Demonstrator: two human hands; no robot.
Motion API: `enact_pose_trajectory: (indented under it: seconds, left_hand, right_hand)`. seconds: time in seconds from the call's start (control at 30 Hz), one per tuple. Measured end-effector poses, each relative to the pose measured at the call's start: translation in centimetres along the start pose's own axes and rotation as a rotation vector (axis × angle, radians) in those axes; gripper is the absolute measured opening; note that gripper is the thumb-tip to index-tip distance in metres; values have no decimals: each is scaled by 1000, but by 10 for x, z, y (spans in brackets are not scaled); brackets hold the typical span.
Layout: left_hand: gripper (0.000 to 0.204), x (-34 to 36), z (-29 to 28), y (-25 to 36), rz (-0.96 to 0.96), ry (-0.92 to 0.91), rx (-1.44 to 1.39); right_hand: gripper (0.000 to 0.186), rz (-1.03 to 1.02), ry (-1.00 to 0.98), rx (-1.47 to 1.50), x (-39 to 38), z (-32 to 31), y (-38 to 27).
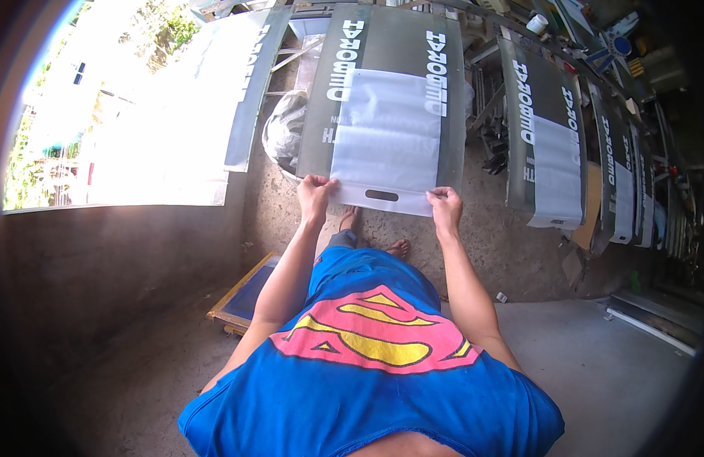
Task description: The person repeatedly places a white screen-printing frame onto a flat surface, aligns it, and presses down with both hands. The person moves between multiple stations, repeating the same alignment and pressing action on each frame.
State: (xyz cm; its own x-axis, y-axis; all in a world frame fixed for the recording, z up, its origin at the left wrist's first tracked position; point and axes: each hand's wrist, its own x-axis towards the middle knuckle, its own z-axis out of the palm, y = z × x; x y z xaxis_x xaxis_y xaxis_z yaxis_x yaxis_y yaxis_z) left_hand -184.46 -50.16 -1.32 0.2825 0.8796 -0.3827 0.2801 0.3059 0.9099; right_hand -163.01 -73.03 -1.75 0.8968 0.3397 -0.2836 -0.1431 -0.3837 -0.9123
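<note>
A flat white plastic bag (385, 133) with an oblong cut-out handle lies over a dark grey-green board (314, 156) printed with large white lettering. At the bag's near left corner my left hand (317, 190) is closed on the edge, thumb and fingers pinched. My right hand (445, 204) grips the near right corner the same way. The bag's near end reaches past the board's front edge, above my bare feet.
Similar boards with white sheets (558, 183) stand in a row to the right. A round container (280, 129) of crumpled plastic sits left of the board, near a bright white panel (186, 152). A wooden frame (234, 297) lies low at left; metal bars (649, 324) at lower right.
</note>
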Motion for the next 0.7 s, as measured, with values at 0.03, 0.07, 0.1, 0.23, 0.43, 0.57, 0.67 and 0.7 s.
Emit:
enact_pose_trajectory:
  seconds: [0.03, 0.07, 0.1, 0.23, 0.43, 0.57, 0.67, 0.7]
  left_hand:
    - [21, 1, 0, -2, 4, 1, 2]
    - [21, 2, -1, -4, 9, 1, 3]
    - [21, 3, -1, -5, 13, 1, 5]
    - [21, -3, 2, 4, 11, -1, 9]
    - [19, -2, 2, -2, 36, 7, 9]
    - [18, -4, 4, -1, 45, 25, 33]
    - [18, -1, 2, -7, 63, 24, 45]
    - [18, 0, 1, -10, 71, 22, 50]
  right_hand:
    - [16, 8, -4, 0, 1, -1, 1]
    - [16, 16, -8, 1, 1, -1, 2]
    - [16, 7, -11, -7, 2, -1, 3]
    - [15, 9, -27, -5, 3, -1, 3]
    - [15, 57, -38, 35, -2, -1, -11]
    - [15, 80, -43, 61, -5, -2, -17]
    - [16, 47, -30, -72, -6, -2, -24]
    - [16, 38, -27, -69, -7, -2, -26]
